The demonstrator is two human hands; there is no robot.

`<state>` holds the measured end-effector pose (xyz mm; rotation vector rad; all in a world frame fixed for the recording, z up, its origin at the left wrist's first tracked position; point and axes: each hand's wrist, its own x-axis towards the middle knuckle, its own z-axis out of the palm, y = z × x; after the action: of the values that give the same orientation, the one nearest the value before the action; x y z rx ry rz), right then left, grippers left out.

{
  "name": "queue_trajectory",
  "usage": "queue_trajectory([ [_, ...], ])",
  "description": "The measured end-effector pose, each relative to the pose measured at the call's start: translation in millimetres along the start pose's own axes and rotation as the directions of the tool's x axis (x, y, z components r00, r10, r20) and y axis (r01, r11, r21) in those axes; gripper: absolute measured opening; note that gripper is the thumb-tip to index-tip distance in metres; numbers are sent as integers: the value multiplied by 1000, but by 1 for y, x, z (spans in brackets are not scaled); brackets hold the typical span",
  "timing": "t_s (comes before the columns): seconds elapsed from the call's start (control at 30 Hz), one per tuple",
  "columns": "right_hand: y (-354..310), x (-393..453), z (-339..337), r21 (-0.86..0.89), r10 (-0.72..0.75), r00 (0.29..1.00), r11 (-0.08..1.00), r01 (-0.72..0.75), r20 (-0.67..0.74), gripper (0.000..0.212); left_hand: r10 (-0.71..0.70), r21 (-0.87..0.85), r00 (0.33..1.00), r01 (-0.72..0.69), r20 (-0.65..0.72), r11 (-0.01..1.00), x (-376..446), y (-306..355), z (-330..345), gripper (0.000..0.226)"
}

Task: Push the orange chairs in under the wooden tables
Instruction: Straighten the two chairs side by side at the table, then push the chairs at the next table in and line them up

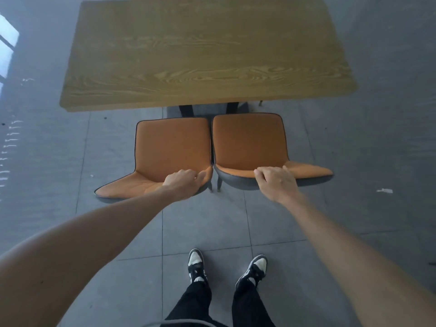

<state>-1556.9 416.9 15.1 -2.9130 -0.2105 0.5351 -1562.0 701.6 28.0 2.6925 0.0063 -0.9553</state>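
Observation:
Two orange chairs stand side by side in front of a wooden table, their seats just short of its near edge. My left hand grips the top of the backrest of the left orange chair, near its right end. My right hand grips the backrest top of the right orange chair, near its middle. Both chairs have grey backs and dark piping. The table's dark legs show under the edge between the chairs.
Grey tiled floor spreads all around. My feet in black and white shoes stand behind the chairs. A small white scrap lies on the floor at right. Bright window reflections mark the floor at far left.

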Motion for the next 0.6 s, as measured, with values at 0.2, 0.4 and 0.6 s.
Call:
queue_trajectory([
  [0.2,70,-26,-49,55,-37,991,998,31,126,43,176,64,984,-175,-15,983,8,107,-27,46],
  [0.4,178,-30,-104,87,157,972,981,-174,176,59,223,112,973,-216,-62,970,40,230,-41,42],
  [0.6,280,-26,-156,40,217,957,973,-229,193,69,284,122,957,-277,-50,953,71,353,-48,45],
])
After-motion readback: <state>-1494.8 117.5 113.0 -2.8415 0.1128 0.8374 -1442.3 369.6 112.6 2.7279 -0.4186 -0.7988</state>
